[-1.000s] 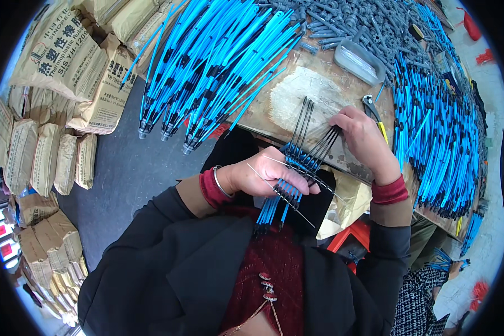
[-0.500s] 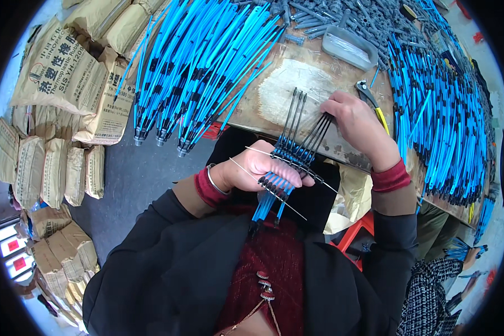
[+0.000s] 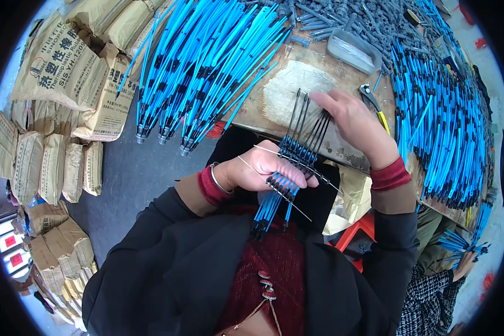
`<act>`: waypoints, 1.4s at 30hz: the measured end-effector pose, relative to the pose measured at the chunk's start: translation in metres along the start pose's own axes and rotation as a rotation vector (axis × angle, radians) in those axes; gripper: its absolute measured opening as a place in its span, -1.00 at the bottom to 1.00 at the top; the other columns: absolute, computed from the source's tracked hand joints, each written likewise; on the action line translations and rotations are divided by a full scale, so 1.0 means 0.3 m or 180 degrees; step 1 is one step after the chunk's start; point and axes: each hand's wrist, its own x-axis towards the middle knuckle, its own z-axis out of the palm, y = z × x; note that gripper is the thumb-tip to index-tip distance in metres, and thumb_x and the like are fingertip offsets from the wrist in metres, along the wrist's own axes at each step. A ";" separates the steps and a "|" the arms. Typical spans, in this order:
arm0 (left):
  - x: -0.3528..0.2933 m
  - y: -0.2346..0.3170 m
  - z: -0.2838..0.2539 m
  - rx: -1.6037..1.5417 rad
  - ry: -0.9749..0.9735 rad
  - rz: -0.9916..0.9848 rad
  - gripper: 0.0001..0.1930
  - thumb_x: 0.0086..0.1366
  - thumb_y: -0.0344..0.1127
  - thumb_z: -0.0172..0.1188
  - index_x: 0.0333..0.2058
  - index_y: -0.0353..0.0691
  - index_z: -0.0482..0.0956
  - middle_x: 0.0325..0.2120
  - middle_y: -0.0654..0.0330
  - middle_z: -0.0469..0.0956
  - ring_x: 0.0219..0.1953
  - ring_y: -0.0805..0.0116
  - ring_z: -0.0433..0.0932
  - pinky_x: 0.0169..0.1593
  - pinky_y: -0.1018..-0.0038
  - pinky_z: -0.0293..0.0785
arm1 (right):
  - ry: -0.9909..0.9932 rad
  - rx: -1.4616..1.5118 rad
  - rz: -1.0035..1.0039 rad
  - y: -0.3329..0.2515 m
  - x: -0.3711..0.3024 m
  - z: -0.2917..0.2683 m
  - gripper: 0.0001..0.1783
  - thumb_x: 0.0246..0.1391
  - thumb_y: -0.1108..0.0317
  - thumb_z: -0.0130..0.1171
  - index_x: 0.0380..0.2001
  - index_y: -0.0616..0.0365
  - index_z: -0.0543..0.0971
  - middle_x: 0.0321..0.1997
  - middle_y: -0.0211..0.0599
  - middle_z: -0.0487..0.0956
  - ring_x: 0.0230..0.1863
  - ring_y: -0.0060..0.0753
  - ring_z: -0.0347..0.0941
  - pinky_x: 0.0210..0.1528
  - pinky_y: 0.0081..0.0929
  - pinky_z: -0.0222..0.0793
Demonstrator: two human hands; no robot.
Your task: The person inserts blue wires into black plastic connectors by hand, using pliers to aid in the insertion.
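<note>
My left hand [image 3: 274, 171] is closed around a bundle of blue-and-black ribs [image 3: 285, 187], tilted up and away from me. Two thin metal wires [image 3: 299, 210] cross the bundle through its black joints, one on each side of my fingers. Slim black rods [image 3: 297, 120] fan out from the bundle's far end over the table edge. At their upper tips is my right hand [image 3: 355, 120], fingers bent and thumb and forefinger against the rods. Its exact pinch is partly hidden.
Blue ribs lie heaped at left [image 3: 207, 73] and right [image 3: 439, 123] on the worktable [image 3: 252, 112]. Yellow-handled pliers [image 3: 375, 106], a grey tray [image 3: 353, 53] and grey plastic parts [image 3: 369, 19] lie beyond. Paper sacks [image 3: 67, 67] stack at left. Another person's hand [image 3: 465, 264] holds blue ribs, lower right.
My right hand has shifted slightly left along the rod tips. The rods, split into two groups before, now stand closer together. At lower right the other person's hand has moved with blue ribs.
</note>
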 end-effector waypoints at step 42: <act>-0.007 -0.005 -0.007 -0.0117 -0.0066 0.0077 -0.81 0.12 -0.45 0.23 -0.24 -0.20 0.60 -0.23 0.10 0.61 -0.15 0.22 0.60 -0.05 0.43 0.50 | -0.0086 0.0055 0.0052 -0.008 0.020 -0.005 -0.71 -0.09 0.63 -0.10 -0.28 0.13 0.48 -0.30 -0.08 0.42 -0.22 0.03 0.43 -0.17 -0.24 0.36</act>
